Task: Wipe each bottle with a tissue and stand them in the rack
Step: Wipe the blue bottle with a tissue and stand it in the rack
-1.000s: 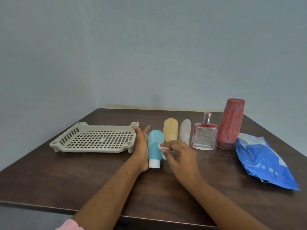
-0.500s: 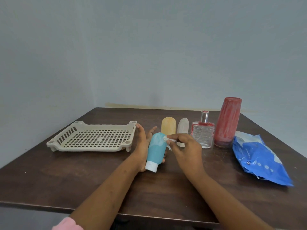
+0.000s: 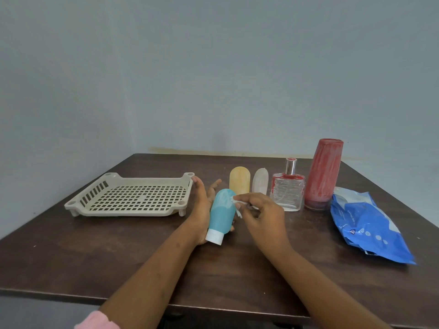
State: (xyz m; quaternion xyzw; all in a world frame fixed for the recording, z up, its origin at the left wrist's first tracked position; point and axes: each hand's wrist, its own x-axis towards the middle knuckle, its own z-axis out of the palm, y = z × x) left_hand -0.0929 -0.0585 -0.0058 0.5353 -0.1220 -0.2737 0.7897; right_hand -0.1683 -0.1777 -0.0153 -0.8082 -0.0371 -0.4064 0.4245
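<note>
Lying tilted in the curled left hand, blue bottle; right hand pinching tissue against its rounded end.

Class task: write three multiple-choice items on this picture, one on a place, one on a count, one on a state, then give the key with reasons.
1. The rack lies: A left of the left hand; B in the person's lap; C on the floor.
2. Bottles standing on the table: A two; B four; C six.
3. The blue bottle is: A in the rack; B held tilted; C lying uncapped.
Key: A, it sits beside that hand; B, yellow, pale, glass, red; B, the left hand grips it, cap lowest.
</note>
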